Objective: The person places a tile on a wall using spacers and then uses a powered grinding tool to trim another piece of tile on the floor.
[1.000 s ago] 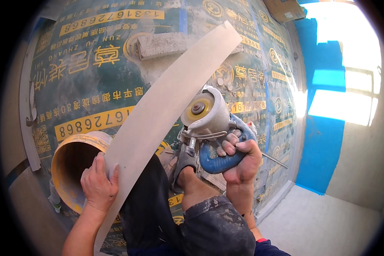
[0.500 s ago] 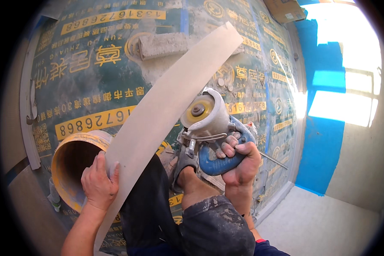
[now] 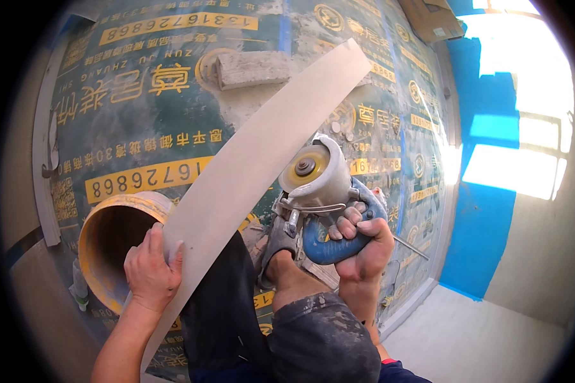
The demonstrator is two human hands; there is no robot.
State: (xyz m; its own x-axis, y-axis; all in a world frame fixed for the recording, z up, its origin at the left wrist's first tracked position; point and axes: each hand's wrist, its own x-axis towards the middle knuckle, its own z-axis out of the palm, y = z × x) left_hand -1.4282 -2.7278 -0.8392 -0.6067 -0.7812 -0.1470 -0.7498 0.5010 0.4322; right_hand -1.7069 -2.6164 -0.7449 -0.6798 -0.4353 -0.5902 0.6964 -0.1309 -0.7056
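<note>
My left hand (image 3: pixel 152 269) is closed on the near part of a long, pale tile strip (image 3: pixel 262 156), its thumb on the face and its fingers at the left edge. The strip slants up from the lower left to the upper middle. In my right hand (image 3: pixel 364 246) is the blue handle of a tile cutter (image 3: pixel 326 246), fingers wrapped round it. The cutter's round yellow-centred disc (image 3: pixel 305 167), under a pale dusty guard (image 3: pixel 331 167), faces the strip's right edge. Whether the disc touches that edge I cannot tell.
A yellowish bucket (image 3: pixel 91 246) lies on its side by my left hand. Printed green sheeting (image 3: pixel 140 127) covers the floor, with a dusty block (image 3: pixel 252 69) on it. A cardboard box (image 3: pixel 431 20) stands at the far right. My bent knee (image 3: pixel 322 338) is below the cutter.
The strip and the cutter appear slightly further right in the view, as does the floor behind them. Both hands keep their holds.
</note>
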